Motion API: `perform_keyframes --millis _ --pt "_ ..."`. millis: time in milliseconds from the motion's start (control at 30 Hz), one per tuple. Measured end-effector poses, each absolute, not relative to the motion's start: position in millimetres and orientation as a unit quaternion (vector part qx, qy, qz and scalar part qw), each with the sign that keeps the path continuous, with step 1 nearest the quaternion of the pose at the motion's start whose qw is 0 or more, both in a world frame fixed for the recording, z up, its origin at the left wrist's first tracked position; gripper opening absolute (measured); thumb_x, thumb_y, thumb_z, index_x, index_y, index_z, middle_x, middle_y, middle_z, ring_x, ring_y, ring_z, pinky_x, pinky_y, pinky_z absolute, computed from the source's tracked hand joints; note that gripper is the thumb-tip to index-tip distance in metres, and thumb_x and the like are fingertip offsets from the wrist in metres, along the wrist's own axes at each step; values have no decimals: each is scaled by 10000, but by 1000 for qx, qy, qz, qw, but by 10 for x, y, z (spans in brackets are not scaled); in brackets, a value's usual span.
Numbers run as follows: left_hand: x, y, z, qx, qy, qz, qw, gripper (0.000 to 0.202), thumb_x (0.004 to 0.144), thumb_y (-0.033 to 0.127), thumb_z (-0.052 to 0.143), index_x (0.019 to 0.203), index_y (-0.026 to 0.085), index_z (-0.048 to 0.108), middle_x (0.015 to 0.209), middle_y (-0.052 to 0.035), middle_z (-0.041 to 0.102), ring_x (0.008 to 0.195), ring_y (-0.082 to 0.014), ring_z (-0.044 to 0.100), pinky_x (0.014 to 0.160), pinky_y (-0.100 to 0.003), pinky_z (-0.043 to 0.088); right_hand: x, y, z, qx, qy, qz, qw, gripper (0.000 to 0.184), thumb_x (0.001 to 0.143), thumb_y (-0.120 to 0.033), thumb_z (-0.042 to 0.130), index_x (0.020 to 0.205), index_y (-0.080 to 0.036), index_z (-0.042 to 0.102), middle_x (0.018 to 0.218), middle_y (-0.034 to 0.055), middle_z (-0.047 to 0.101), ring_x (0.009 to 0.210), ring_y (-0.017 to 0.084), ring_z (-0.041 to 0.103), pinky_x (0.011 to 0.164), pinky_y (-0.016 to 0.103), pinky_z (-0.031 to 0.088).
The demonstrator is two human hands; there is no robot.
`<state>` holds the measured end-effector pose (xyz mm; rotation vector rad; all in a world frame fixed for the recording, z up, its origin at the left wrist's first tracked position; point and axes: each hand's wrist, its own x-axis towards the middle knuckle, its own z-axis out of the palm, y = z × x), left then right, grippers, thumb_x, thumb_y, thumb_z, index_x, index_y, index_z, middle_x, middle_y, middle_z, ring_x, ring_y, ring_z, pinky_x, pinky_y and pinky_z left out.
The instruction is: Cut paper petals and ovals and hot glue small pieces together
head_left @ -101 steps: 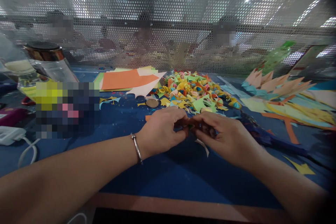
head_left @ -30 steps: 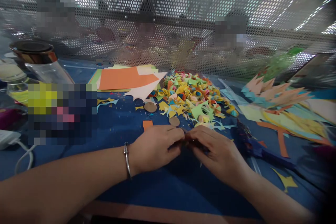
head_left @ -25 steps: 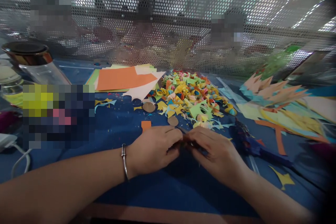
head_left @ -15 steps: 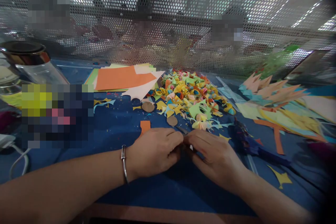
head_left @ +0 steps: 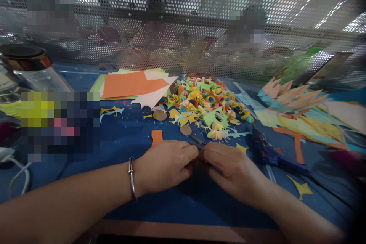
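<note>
My left hand, with a silver bangle on the wrist, is closed, its thumb and fingertips pinched together. Close against it, my right hand is also closed, fingers bent inward. Both sets of fingertips meet low over the blue table cover; whatever lies between them is hidden. Just behind the fingertips shows a thin dark metal tool, mostly covered by the hands. An orange paper strip sticks out behind my left hand. Two round brown discs lie beyond, near a heap of small folded coloured paper pieces.
Coloured paper sheets are stacked at the back left, near a glass jar. On the right lie a dark corded tool, paper scraps and spiky folded paper. A perforated metal screen stands behind.
The view has shifted slightly, moving the table things a little left. Both hands stay together with fingers pinched; a bit more of the dark metal tool shows behind them.
</note>
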<state>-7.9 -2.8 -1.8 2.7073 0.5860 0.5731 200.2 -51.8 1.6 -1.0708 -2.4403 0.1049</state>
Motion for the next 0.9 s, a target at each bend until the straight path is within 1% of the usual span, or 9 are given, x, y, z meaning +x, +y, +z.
perform_keyframes --millis 100,200,367,467,533,600,667,767,900 --pt "-86 -9 -14 929 228 228 183 105 819 85 532 765 174 543 722 -3 624 661 -130 565 580 -253 388 2048 -510 59 -405 -878 59 247 221 974 -123 450 917 -189 653 814 60 694 747 170 661 671 293 531" --pt "-89 43 1 875 280 269 289 78 798 117 578 750 175 560 698 17 628 627 -105 558 580 -231 399 2221 -523 135 -438 -859 35 264 184 982 -181 503 1038 -220 674 933 64 746 845 190 710 747 323 564" --pt "-59 169 -59 690 323 318 565 93 750 149 631 784 177 550 738 4 686 667 -115 649 640 -249 496 3004 -721 94 -574 -795 -77 180 206 967 -293 537 1114 -282 681 1071 83 750 944 265 725 803 421 569" --pt "-36 211 -115 606 276 336 666 145 745 144 658 792 173 524 778 -4 697 700 -112 680 699 -272 532 3580 -875 -89 -639 -752 -105 127 260 956 -338 535 1194 -302 634 1223 125 699 1111 297 674 948 446 512" --pt "-26 216 -128 601 265 345 671 142 758 152 677 803 166 542 777 -2 690 696 -101 667 700 -265 523 3849 -937 -223 -652 -745 -104 98 298 932 -335 562 1223 -302 616 1212 165 682 1151 307 652 982 425 483" --pt "-22 209 -126 613 268 347 657 140 776 181 698 814 161 564 775 -5 688 705 -100 657 699 -261 512 3973 -962 -324 -662 -738 -106 79 328 908 -301 542 1223 -236 606 1166 188 676 1123 352 652 977 488 477" --pt "-23 200 -122 627 278 345 641 158 789 221 718 821 160 576 782 -12 693 728 -113 663 719 -274 514 3977 -958 -370 -676 -727 -104 57 339 880 -279 530 1194 -193 621 1144 197 679 1083 372 662 910 511 503" --pt "-29 192 -128 637 276 344 632 176 790 246 728 821 164 576 788 -14 694 749 -128 672 740 -294 520 3896 -927 -361 -697 -709 -94 40 342 866 -279 536 1178 -187 641 1142 196 688 1047 364 676 797 483 525" --pt "-37 193 -152 644 273 349 624 171 768 224 737 801 162 580 794 -5 672 715 -114 652 693 -276 504 3884 -853 -370 -703 -703 -91 54 338 810 -284 572 1118 -166 643 1119 197 687 1049 363 677 781 474 531"
